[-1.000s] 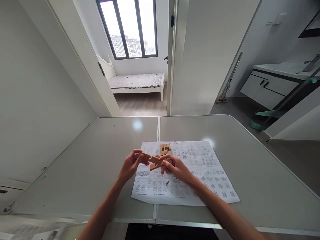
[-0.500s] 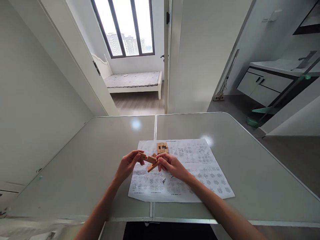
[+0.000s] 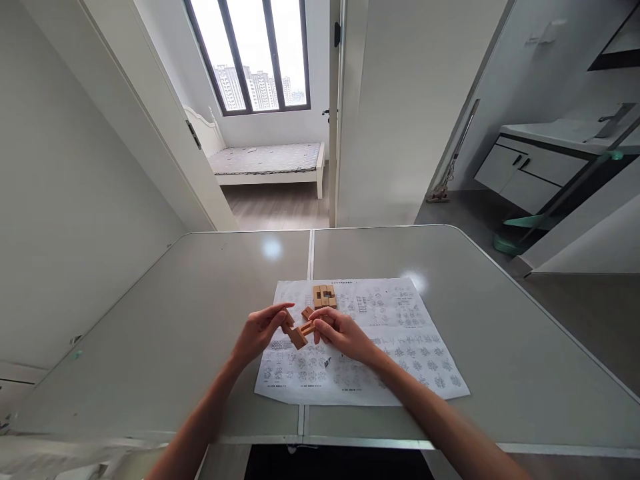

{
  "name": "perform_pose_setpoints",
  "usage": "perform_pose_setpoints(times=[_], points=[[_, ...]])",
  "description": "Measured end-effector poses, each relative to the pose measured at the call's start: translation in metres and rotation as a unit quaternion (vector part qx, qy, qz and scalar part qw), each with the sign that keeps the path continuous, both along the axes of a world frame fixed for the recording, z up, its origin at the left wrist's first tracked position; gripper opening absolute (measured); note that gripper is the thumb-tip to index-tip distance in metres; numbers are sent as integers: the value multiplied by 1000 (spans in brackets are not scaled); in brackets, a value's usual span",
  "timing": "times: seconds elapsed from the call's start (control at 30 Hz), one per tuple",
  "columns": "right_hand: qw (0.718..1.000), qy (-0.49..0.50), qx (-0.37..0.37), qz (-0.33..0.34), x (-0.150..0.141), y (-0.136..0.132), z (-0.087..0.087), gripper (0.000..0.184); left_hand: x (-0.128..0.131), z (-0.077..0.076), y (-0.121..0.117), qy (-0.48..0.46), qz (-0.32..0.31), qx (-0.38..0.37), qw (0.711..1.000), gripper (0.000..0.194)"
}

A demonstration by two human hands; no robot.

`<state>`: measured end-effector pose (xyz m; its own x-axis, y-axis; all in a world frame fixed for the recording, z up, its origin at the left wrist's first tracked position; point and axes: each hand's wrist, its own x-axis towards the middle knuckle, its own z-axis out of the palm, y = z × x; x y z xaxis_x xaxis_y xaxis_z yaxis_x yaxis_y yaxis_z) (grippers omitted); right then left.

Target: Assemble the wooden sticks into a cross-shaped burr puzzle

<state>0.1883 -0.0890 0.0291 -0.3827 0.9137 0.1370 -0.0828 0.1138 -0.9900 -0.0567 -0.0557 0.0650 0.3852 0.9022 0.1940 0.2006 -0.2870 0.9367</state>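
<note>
Over the instruction sheet (image 3: 370,347), my left hand (image 3: 260,330) pinches notched wooden puzzle pieces (image 3: 297,339), one angled down toward the paper. My right hand (image 3: 340,333) grips another notched wooden piece (image 3: 307,327) between thumb and fingers, its end meeting the left hand's pieces. Whether they interlock I cannot tell. Just behind them a small wooden piece (image 3: 307,312) shows, partly hidden by the right fingers. A block of several wooden pieces (image 3: 325,295) lies at the sheet's far edge, beyond my right hand.
The printed sheet lies on a grey table (image 3: 225,287) with a metal trim and a centre seam. Beyond it are a doorway, a bed (image 3: 270,160) and a window. A sink cabinet (image 3: 530,163) and a mop (image 3: 455,153) stand to the right.
The piece in my left hand has turned from roughly level to slanting downward. The right hand's piece now points left toward it. The block on the sheet has stayed in place.
</note>
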Motion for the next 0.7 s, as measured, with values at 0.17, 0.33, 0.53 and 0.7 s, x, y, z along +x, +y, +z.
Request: perform_pose_setpoints(times=[0.17, 0.33, 0.53, 0.7], points=[[1000, 6, -2, 7, 0, 1, -1, 45, 2, -1, 0, -25, 38, 11, 999, 36], [999, 22, -8, 22, 1, 2, -5, 46, 2, -1, 0, -22, 69, 44, 996, 33], [999, 22, -17, 18, 0, 2, -6, 46, 5, -1, -4, 28, 63, 95, 993, 28], [1000, 16, -20, 12, 0, 1, -4, 46, 5, -2, -6, 67, 85, 138, 984, 24]])
